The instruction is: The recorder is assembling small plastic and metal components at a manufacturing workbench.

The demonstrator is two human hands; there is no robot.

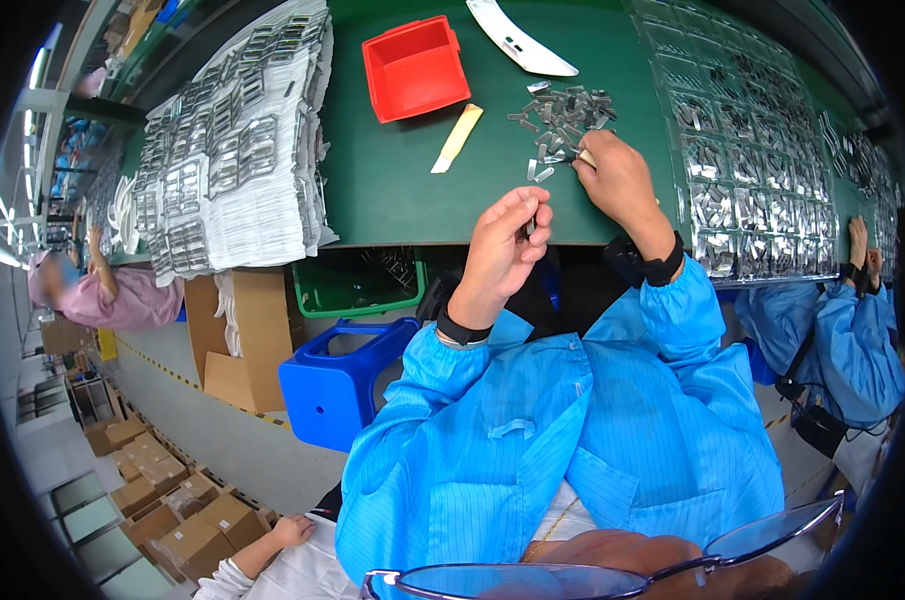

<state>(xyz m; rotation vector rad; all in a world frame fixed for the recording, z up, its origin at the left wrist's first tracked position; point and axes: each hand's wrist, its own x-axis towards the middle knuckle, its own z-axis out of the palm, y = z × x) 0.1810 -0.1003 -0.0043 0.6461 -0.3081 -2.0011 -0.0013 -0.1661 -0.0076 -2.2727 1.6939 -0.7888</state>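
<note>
My right hand [622, 178] is closed at the near edge of a loose pile of small, flat metal pieces [572, 108] on the green table [402, 205]. Something small and pale shows at its fingertips, too little of it to name. Just above the table's near edge, my left hand [507, 245] is turned palm up, thumb and fingers pinched together. A dark bit shows between those fingers, but I cannot make out what it is. A few metal pieces lie apart from the pile, between the two hands.
A red bin [370, 80], a yellow strip [459, 138] and a curved white piece [517, 40] lie beyond my hands. Stacked white trays [262, 225] stand left; clear compartment trays [680, 160] of parts lie right. A blue stool [317, 400] is below. Co-workers sit on both sides.
</note>
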